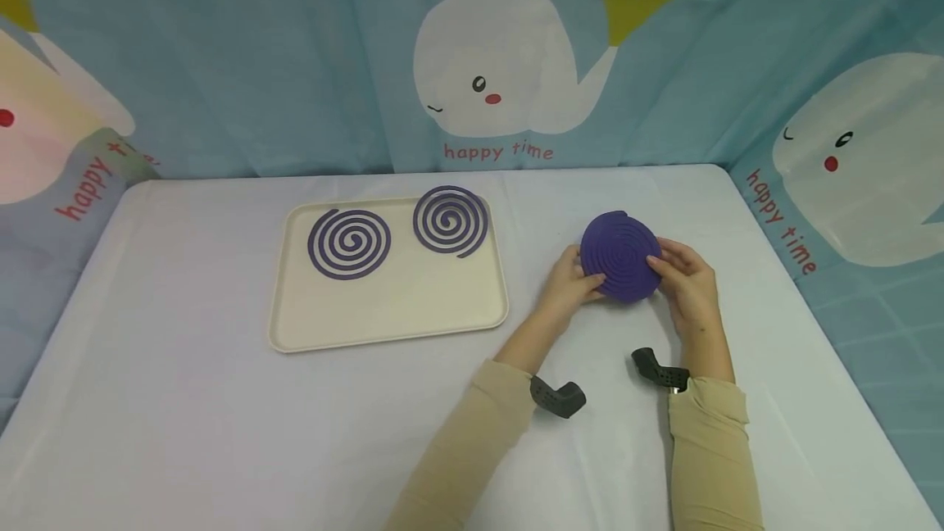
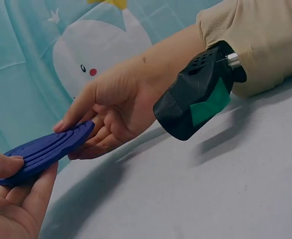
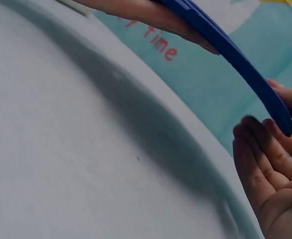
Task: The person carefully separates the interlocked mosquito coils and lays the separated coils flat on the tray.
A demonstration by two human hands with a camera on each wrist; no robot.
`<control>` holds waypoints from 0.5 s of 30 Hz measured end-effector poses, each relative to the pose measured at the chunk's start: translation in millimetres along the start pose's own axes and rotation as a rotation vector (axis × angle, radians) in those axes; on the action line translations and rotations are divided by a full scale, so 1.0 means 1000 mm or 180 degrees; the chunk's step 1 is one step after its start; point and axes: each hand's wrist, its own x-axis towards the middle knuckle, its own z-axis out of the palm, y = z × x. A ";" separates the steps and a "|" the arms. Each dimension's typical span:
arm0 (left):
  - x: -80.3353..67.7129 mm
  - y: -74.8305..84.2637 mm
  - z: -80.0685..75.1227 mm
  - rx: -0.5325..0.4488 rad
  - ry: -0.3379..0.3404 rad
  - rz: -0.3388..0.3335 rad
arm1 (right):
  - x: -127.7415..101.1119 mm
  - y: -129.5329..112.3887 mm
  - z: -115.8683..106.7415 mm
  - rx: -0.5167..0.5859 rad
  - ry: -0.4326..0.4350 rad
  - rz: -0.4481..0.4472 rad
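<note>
A tightly wound purple mosquito coil disc [image 1: 621, 259] is held above the table between both hands. My left hand [image 1: 566, 285] pinches its left edge, thumb on top and fingers beneath. On the opposite edge my right hand [image 1: 687, 279] holds it with the thumb on the upper face. Seen in the left wrist view, the disc [image 2: 46, 152] is tilted, with both hands at its rim. From the right wrist view it shows as a thin blue edge [image 3: 245, 69]. Two open-wound purple coils, one left [image 1: 349, 244] and one right [image 1: 451, 220], lie on a cream tray [image 1: 383, 310].
The white-covered table [image 1: 184, 416] extends around the tray and hands. Behind and beside it hangs a blue curtain [image 1: 295, 88] printed with whales. A black wrist camera is on the left wrist [image 1: 558, 397] and another on the right wrist [image 1: 660, 370].
</note>
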 end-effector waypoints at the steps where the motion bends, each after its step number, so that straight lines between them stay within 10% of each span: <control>1: -0.001 0.001 -0.001 -0.0052 -0.0035 0.0022 | 0.000 -0.001 0.002 0.0086 -0.0093 0.0003; 15: -0.023 0.013 -0.036 -0.0282 -0.0088 -0.0032 | -0.013 -0.008 0.044 0.0250 -0.0840 -0.0011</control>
